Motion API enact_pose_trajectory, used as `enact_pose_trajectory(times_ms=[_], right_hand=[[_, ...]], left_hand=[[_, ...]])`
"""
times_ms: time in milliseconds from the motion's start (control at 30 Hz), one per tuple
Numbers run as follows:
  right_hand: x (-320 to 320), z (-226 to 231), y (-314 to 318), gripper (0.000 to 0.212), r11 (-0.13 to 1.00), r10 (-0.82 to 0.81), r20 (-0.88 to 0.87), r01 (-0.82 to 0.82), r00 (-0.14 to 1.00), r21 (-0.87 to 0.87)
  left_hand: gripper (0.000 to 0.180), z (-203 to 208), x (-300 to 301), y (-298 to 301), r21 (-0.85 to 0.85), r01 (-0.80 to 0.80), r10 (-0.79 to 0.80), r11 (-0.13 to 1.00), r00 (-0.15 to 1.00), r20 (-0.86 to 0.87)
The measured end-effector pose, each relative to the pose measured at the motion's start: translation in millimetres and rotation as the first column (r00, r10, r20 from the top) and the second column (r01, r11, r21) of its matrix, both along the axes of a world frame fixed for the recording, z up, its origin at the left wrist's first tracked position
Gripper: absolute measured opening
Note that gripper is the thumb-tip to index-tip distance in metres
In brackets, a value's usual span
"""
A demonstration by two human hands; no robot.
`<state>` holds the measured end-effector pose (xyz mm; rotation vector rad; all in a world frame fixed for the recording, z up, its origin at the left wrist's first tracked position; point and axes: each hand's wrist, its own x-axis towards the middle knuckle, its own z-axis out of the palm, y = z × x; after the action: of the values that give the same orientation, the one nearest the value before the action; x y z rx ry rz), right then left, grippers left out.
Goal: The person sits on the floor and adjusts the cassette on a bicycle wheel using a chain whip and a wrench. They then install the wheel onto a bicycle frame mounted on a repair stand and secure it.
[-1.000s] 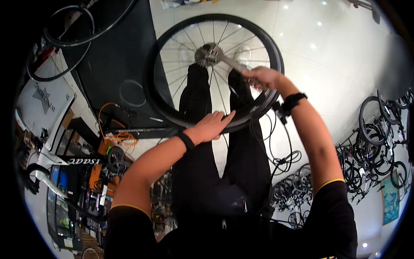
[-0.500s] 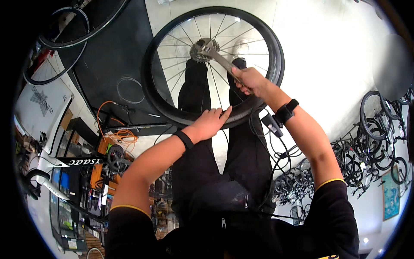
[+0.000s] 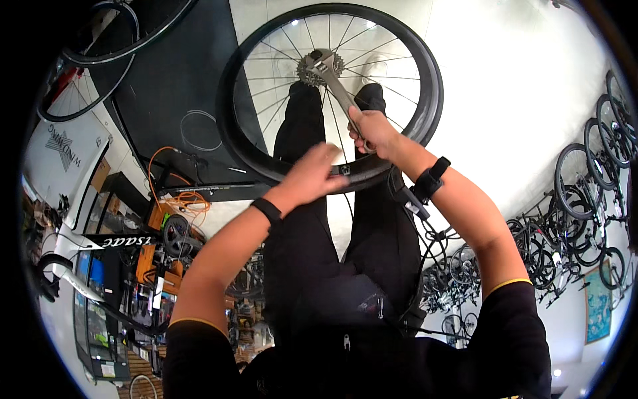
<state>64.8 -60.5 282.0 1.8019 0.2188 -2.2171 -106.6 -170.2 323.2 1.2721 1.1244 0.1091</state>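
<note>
A black-rimmed bicycle wheel (image 3: 432, 86) leans in front of my legs, its cog cassette (image 3: 307, 74) facing up toward me. The head of a large metal adjustable wrench (image 3: 340, 92) sits at the cassette's centre; what it grips there is hidden. My right hand (image 3: 375, 135) is closed round the wrench handle, inside the wheel's right half. Over the near part of the rim is my left hand (image 3: 311, 174), smeared by motion, with fingers and thumb apart and nothing in it. Whether it touches the rim I cannot tell.
A black mat (image 3: 173, 86) lies on the left, with a loose wire loop (image 3: 201, 130) on it. Other wheels (image 3: 133, 50) are at upper left. An orange hose (image 3: 154, 176) and a white bike frame (image 3: 70, 243) are at left. Many bicycles (image 3: 575, 179) stand at right. A black cable (image 3: 435, 234) hangs by my right leg.
The wrench handle has swung left and toward me with my right hand. My left hand has shifted left from the rim, its fingers lifting. The wheel sits slightly farther up the picture.
</note>
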Motion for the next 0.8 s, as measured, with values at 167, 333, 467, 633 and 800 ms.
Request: enact_pose_trajectory(times_ms=[167, 333, 467, 633, 800], right_hand=[[5.6, 2.4, 9.3, 0.041, 0.994, -0.01, -0.023, 0.007, 1.0, -0.111], [6.2, 1.7, 5.5, 0.042, 0.996, -0.008, -0.031, 0.005, 0.999, -0.093], [9.4, -1.8, -0.8, 0.041, 0.996, -0.008, -0.029, 0.005, 1.0, -0.089], [14.1, -1.9, 1.1, 0.041, 0.993, -0.039, -0.059, 0.032, 0.998, -0.117], [13.3, -4.3, -2.1, 0.042, 0.993, -0.027, -0.057, 0.02, 0.998, -0.118]], left_hand=[[0.058, 4.7, -28.1, 7.9, 0.123, 0.279, -0.269, 0.952, 0.959, -0.093], [0.049, 0.5, -41.0, -4.9, 0.21, 0.345, -0.319, 0.915, 0.936, -0.151], [0.05, 2.4, -27.9, -6.6, 0.136, 0.26, -0.234, 0.956, 0.955, -0.182], [0.051, 0.9, -25.5, -12.2, 0.215, 0.322, -0.279, 0.922, 0.937, -0.209], [0.037, -7.4, -22.9, -11.2, 0.126, 0.184, -0.145, 0.975, 0.951, -0.273]])
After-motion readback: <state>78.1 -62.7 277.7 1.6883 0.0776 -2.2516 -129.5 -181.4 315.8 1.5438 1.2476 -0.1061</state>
